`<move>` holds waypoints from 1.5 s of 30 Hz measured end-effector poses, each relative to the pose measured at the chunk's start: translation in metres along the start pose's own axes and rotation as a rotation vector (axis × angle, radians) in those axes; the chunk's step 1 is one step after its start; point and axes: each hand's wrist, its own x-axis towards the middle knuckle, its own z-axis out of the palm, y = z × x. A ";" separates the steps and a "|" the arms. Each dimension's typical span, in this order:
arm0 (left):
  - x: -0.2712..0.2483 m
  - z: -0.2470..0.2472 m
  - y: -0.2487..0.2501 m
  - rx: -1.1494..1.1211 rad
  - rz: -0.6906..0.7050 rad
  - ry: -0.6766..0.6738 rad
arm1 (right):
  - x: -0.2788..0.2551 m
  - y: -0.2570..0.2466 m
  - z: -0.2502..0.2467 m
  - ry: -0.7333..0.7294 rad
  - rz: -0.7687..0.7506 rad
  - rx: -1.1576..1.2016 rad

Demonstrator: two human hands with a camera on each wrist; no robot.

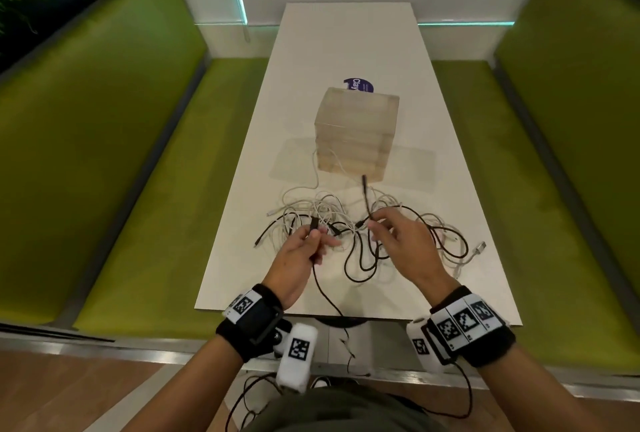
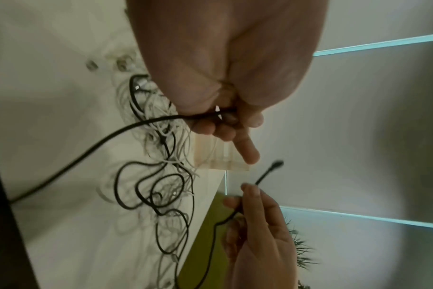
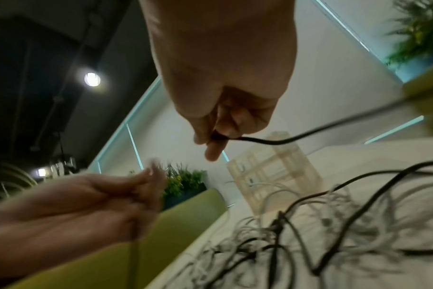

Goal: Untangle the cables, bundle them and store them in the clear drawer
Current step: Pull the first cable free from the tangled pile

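A tangle of black and white cables [image 1: 360,231] is shown spread on the white table [image 1: 346,51], just in front of the clear drawer unit [image 1: 356,134], whose drawers appear closed. A black cable [image 1: 329,293] is pinched near one end between thumb and fingers of the left hand [image 1: 301,258], its slack trailing over the near table edge. A second black end [image 1: 364,186], standing upward, is pinched by the right hand [image 1: 401,241] with the remaining fingers loosely spread (whether both ends belong to one cable cannot be told). The step in hand is judged to be the freeing of a black cable; no bundle has yet been formed.

Risks are inferred as follows. If the held ends are drawn apart while loops remain crossed with the white strands, knots may be tightened. The whole mass may also be dragged toward the edge, and the connector [image 1: 479,246] lying near the right side could be pulled off the table.
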 end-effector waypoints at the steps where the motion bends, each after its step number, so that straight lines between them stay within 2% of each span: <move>1: 0.003 0.006 0.003 -0.050 0.000 -0.032 | -0.002 -0.005 0.002 -0.040 -0.008 0.059; 4: 0.011 0.021 0.007 -0.208 0.020 -0.101 | -0.004 -0.011 0.012 -0.126 -0.016 0.178; 9: 0.020 0.028 0.011 -0.314 0.040 -0.087 | -0.009 -0.011 0.021 -0.157 -0.039 0.259; 13: 0.021 0.025 0.015 -0.305 0.015 -0.107 | -0.010 -0.012 0.026 -0.175 -0.041 0.267; 18: 0.020 0.021 0.016 -0.185 -0.001 -0.188 | -0.008 -0.018 0.028 -0.221 -0.007 0.300; 21: 0.019 0.023 0.025 -0.187 -0.016 -0.119 | -0.003 -0.013 0.030 -0.422 0.028 0.201; 23: 0.020 0.021 0.036 -0.221 0.025 -0.074 | 0.000 -0.004 0.030 -0.518 0.042 0.120; 27: 0.022 0.012 0.062 -0.289 0.138 0.015 | 0.013 0.026 0.027 -0.471 0.063 0.053; 31: 0.027 -0.009 0.096 -0.383 0.283 0.086 | 0.025 0.052 0.015 -0.443 0.151 -0.017; 33: 0.031 -0.022 0.105 -0.385 0.304 0.118 | 0.027 0.057 0.006 -0.367 0.157 0.025; 37: 0.037 -0.028 0.082 -0.150 0.170 0.153 | 0.032 0.041 -0.006 -0.231 0.135 0.231; 41: 0.036 -0.002 0.046 0.104 0.036 0.104 | 0.031 0.007 -0.005 -0.344 0.020 0.339; 45: 0.036 0.029 0.028 0.170 -0.028 0.047 | 0.028 -0.010 0.008 -0.436 -0.076 0.298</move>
